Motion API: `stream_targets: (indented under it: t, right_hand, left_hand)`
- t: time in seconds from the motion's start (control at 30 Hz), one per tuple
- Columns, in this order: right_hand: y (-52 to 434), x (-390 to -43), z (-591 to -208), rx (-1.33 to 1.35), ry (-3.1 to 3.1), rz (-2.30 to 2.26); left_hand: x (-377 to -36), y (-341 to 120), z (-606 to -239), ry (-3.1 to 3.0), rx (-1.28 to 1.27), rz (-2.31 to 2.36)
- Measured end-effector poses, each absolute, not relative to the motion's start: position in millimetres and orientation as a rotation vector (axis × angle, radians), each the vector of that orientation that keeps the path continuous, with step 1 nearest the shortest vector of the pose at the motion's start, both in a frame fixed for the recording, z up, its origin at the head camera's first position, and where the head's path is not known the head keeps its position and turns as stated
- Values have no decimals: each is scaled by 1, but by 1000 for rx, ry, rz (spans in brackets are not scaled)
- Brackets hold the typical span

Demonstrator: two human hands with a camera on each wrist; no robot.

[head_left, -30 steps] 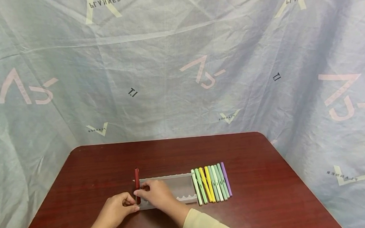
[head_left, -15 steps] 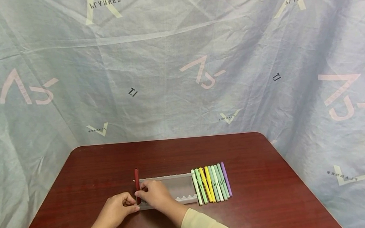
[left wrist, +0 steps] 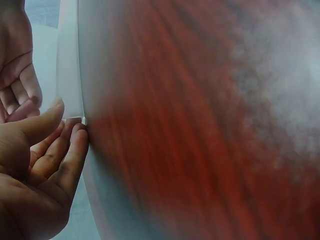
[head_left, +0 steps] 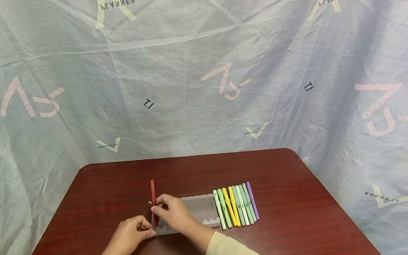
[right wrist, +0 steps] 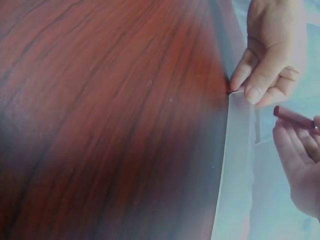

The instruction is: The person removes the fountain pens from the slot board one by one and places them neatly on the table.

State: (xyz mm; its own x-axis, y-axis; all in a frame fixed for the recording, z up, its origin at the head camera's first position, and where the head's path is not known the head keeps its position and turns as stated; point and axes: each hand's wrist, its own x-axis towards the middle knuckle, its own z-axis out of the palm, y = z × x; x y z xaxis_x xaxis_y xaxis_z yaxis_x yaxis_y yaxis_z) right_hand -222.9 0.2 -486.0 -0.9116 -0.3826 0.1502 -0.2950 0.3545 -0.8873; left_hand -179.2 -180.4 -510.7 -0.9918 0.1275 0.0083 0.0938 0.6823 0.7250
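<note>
We note the right hand [head_left: 174, 216] pinching a dark red pen [head_left: 153, 198] at the left end of a frosted pen tray [head_left: 200, 208], pen tilted w/ far end raised. Left hand [head_left: 131, 232] pinches the tray's near-left corner (thumb and fingers on the rim). Row of pastel pens [head_left: 237, 205] lies just right of tray, on the table [head_left: 287, 200].

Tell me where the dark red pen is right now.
In the head view the dark red pen stands at the left end of the translucent grey pen tray, pinched by the right hand, beside the left hand.
</note>
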Motion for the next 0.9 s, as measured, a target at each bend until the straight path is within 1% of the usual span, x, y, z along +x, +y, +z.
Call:
stream_targets:
  t: [0.27,0.57,0.9]
  right_hand:
    - [8,-221,-493,-595,2235,-1766]
    - [15,-219,-503,-562,2203,-1776]
    - [24,-219,-505,-535,2162,-1821]
  left_hand:
    - [-178,-180,-510,2832,208,1240]
    - [-179,-180,-511,2817,163,1237]
    - [-180,-179,-511,2850,162,1214]
